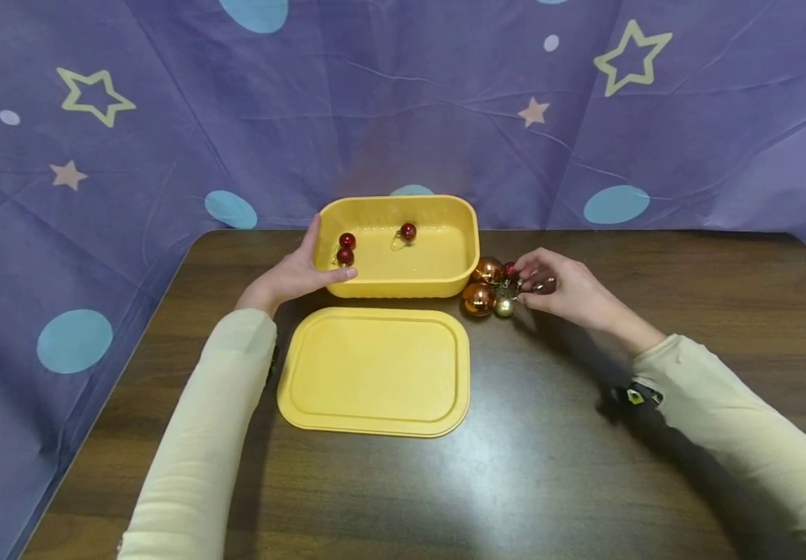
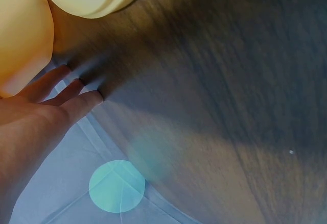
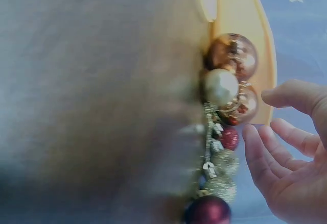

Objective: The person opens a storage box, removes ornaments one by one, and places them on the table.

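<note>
Yellow plastic box — left hand straight-fingered against its side, three red balls inside. Right hand, fingers parted, gripping nothing, hovers by the loose balls — seemingly choosing one; that calls for a light pinch.

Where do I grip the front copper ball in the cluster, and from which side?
I'd pinch the front copper ball across its widest part, coming from above and the near side. It is round and shiny, so opposed fingertips should seat best there. The other copper ball sits behind and the pale gold ball to its right; the near side looks unblocked.
</note>
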Demonstrator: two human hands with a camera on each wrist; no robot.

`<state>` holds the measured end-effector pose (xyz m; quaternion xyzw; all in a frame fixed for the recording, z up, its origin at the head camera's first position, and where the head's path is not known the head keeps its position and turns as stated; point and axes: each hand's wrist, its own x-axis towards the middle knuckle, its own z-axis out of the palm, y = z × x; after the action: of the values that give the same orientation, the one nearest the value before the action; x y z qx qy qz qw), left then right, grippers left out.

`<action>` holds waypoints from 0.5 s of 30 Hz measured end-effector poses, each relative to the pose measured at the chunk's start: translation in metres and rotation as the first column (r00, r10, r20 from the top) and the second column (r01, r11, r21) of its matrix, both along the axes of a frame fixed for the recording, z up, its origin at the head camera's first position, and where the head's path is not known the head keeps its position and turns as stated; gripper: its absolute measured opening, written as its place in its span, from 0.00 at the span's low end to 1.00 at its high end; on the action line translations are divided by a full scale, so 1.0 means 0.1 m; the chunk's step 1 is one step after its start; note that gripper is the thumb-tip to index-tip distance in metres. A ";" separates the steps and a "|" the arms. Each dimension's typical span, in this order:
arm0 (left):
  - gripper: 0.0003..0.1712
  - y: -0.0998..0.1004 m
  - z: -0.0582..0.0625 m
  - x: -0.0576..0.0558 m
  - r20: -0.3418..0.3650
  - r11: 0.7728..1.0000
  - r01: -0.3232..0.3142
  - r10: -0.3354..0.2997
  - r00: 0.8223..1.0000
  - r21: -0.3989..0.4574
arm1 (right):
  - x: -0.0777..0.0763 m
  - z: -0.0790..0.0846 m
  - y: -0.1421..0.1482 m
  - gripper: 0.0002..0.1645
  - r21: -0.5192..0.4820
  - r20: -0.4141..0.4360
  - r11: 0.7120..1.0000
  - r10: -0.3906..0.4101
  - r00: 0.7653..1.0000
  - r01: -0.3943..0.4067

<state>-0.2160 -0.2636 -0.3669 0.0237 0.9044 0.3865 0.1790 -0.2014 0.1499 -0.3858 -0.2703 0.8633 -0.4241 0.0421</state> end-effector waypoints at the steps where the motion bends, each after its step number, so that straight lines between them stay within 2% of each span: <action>1: 0.68 0.00 0.00 0.00 0.000 1.000 -0.001 0.001 1.000 -0.001 | -0.01 0.03 0.00 0.22 -0.006 -0.006 1.000 -0.008 1.000 0.008; 8: 0.68 -0.01 0.00 0.01 0.004 1.000 0.000 0.000 1.000 -0.008 | -0.07 0.15 -0.08 0.20 -0.061 -0.023 0.998 -0.030 0.999 0.029; 15: 0.68 -0.01 0.01 0.02 0.015 1.000 -0.005 0.005 1.000 -0.001 | -0.15 0.19 -0.29 0.16 -0.095 -0.075 0.995 0.018 0.997 -0.025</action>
<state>-0.2139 -0.2642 -0.3658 0.0184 0.9034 0.3866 0.1847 -0.2163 0.1208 -0.3667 -0.2969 0.8398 -0.4545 0.0015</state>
